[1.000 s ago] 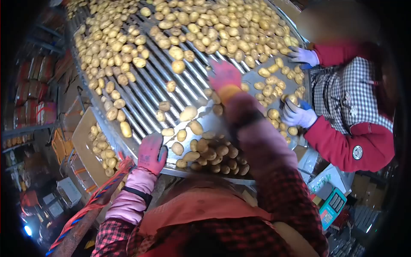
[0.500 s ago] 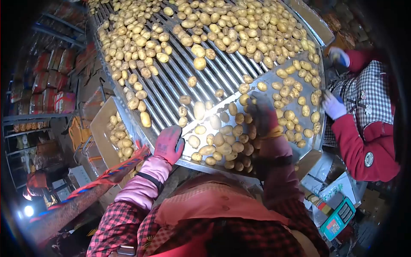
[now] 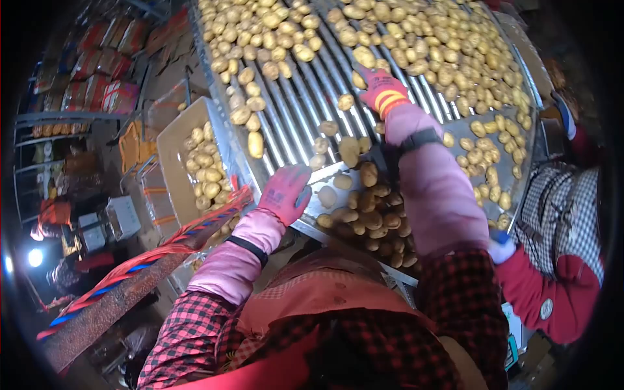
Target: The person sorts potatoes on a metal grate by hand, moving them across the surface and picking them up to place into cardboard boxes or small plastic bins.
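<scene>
My left hand point(image 3: 286, 195), in a pink glove, rests on the near left edge of the metal sorting table, fingers spread and holding nothing. Stretched forward over the metal slats point(image 3: 312, 104), my right hand point(image 3: 382, 88) wears a red glove with a yellow cuff. Its fingertips reach potatoes point(image 3: 364, 57) among the slats; the fingers are extended, and one potato lies against them. Between my arms, a pile of potatoes point(image 3: 374, 211) lies on the smooth metal near the table's front edge, partly in shadow.
A cardboard box of potatoes point(image 3: 175, 153) stands left of the table. A pole wrapped in red and blue rope point(image 3: 143, 266) slants at the lower left. At the right, a co-worker in a checked apron point(image 3: 552, 208) has a gloved hand point(image 3: 500, 249) near the table's edge.
My right hand has moved forward from the near potatoes to the slats. The view has shifted, and the co-worker's hand appears lower, nearer my right arm.
</scene>
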